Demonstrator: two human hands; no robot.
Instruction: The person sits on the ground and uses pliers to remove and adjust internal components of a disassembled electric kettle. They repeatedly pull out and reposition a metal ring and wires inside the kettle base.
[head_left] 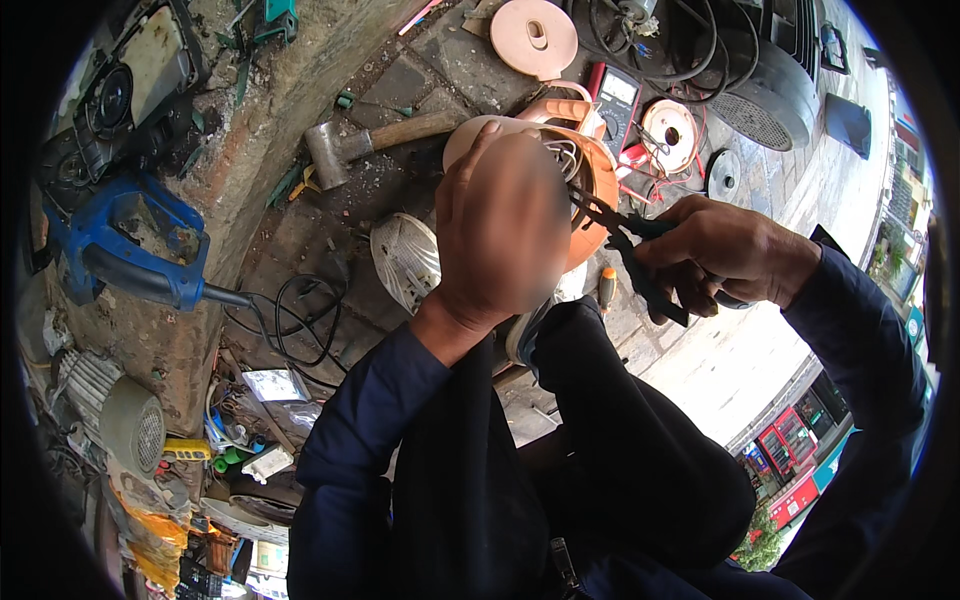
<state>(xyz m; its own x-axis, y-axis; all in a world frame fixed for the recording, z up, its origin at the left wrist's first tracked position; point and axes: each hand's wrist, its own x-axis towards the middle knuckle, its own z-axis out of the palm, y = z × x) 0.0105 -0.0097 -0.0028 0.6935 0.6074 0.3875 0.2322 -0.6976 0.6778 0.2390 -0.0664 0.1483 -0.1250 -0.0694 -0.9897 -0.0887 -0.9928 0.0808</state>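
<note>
Wires (566, 152) in orange housing (602, 172), right fingers (668, 246) snug round pliers (638, 272), left fingers (474, 158), grip unclear

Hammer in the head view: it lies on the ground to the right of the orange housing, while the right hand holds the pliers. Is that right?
Not quite: the hammer lies to the left of the orange housing, as the head view shows. It does lie on the ground, and the right hand does hold the pliers.

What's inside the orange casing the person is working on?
Loops of wire show inside the orange casing, near the pliers. The left hand hides the rest.
</note>
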